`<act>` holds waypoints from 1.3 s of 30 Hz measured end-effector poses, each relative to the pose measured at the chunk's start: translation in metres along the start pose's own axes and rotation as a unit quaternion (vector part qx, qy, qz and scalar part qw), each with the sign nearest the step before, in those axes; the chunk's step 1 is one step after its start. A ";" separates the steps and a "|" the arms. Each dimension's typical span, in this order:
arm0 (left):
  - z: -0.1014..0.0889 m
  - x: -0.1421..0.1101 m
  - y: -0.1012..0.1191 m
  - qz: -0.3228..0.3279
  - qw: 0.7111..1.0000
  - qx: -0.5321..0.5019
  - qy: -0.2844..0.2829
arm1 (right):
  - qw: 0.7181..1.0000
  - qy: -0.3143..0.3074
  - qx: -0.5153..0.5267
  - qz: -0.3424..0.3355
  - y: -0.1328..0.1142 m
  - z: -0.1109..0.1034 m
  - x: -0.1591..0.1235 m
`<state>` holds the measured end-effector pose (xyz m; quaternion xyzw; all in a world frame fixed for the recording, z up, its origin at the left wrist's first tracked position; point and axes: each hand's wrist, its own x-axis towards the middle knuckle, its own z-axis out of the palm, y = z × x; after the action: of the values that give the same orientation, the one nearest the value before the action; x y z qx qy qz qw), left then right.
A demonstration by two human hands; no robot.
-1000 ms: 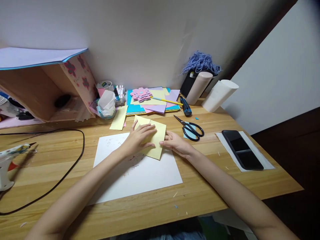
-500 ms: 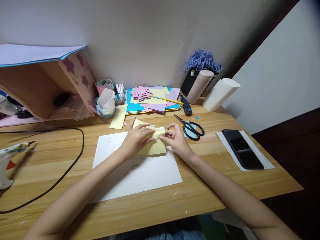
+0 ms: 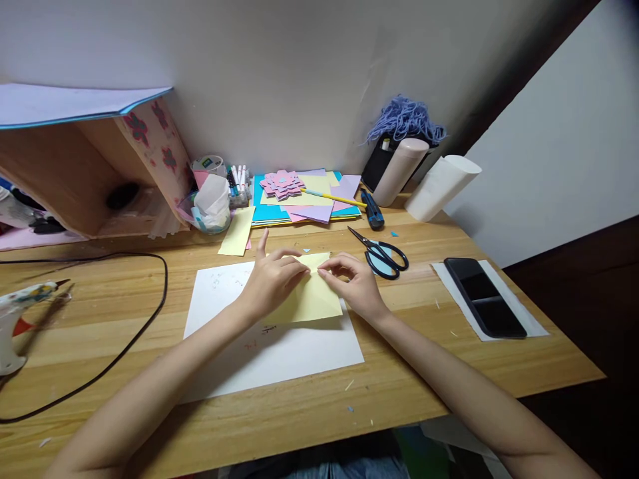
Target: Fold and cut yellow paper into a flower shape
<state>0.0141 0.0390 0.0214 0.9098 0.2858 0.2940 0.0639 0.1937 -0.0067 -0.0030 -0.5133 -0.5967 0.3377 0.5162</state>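
Both hands pinch a sheet of yellow paper [image 3: 312,299] above a white sheet [image 3: 299,359] with small marks on it. My left hand [image 3: 273,279] grips the yellow paper near its middle, thumb and fingers together, with one finger raised. My right hand [image 3: 354,283] pinches it close beside the left fingertips. The part of the yellow paper under the left hand is hidden. Just right of my right hand, black-handled scissors [image 3: 382,256] lie over a light blue paper piece.
At the back stand a stack of coloured paper [image 3: 264,213] with a pink paper flower [image 3: 282,185], a cutter [image 3: 372,209], and a paper roll [image 3: 442,189]. A phone [image 3: 484,297] lies right. A glue gun [image 3: 24,306] and black cable [image 3: 162,293] lie left, before a cardboard box [image 3: 164,153].
The yellow paper has opened out flatter, its lower edge now nearer to me. My right fingers have closed in on the left fingertips.
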 end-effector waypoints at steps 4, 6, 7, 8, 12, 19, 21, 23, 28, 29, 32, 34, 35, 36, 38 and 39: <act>0.002 -0.001 0.001 -0.010 1.000 -0.011 -0.014 | 1.000 0.006 0.017 0.006 0.000 0.000 0.000; 0.003 -0.001 0.000 -0.013 1.000 -0.020 -0.019 | 0.998 0.008 0.056 0.028 0.002 0.000 0.001; 0.004 -0.001 0.000 -0.013 0.999 -0.025 -0.020 | 0.996 0.005 0.075 0.039 0.003 -0.001 0.002; 0.005 -0.002 -0.001 -0.013 0.999 -0.029 -0.022 | 0.995 0.000 0.092 0.049 0.003 -0.001 0.003; 0.008 -0.003 -0.001 -0.019 0.999 -0.037 -0.022 | 0.990 -0.018 0.120 0.066 0.005 -0.001 0.005; 0.006 -0.004 0.003 -0.036 0.999 -0.026 -0.015 | 0.999 -0.021 0.039 0.026 0.002 -0.002 0.002; 0.004 -0.004 0.006 -0.032 0.999 -0.019 -0.016 | 0.999 -0.013 -0.032 -0.013 0.000 -0.004 0.001; 0.003 -0.004 0.009 -0.022 1.000 -0.012 -0.016 | 0.995 -0.012 -0.084 -0.054 -0.003 -0.006 0.001; 0.002 -0.005 0.017 0.005 1.000 -0.009 -0.006 | 0.986 -0.024 -0.128 -0.104 -0.010 -0.006 -0.001; 0.002 -0.005 0.018 0.009 1.000 -0.010 -0.004 | 0.985 -0.024 -0.134 -0.109 -0.011 -0.006 -0.002; 0.001 -0.005 0.019 0.017 1.000 -0.018 0.006 | 0.983 -0.017 -0.144 -0.113 -0.011 -0.006 -0.002; 0.000 -0.005 0.019 0.019 1.000 -0.022 0.012 | 0.983 -0.007 -0.145 -0.113 -0.009 -0.007 0.000; 0.000 -0.005 0.018 0.018 0.999 -0.024 0.014 | 0.983 -0.003 -0.144 -0.113 -0.008 -0.008 0.001; 0.000 -0.005 0.017 0.017 0.999 -0.026 0.015 | 0.983 0.002 -0.142 -0.112 -0.007 -0.010 0.002; -0.001 -0.004 0.016 0.012 0.999 -0.030 0.017 | 0.984 0.018 -0.137 -0.108 -0.004 -0.014 0.005; -0.001 -0.004 0.016 0.008 0.999 -0.031 0.018 | 0.985 0.029 -0.134 -0.104 -0.004 -0.016 0.007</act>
<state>0.0182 0.0232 0.0249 0.9044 0.2700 0.3195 0.0848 0.2084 -0.0030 0.0061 -0.5229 -0.6711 0.1840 0.4924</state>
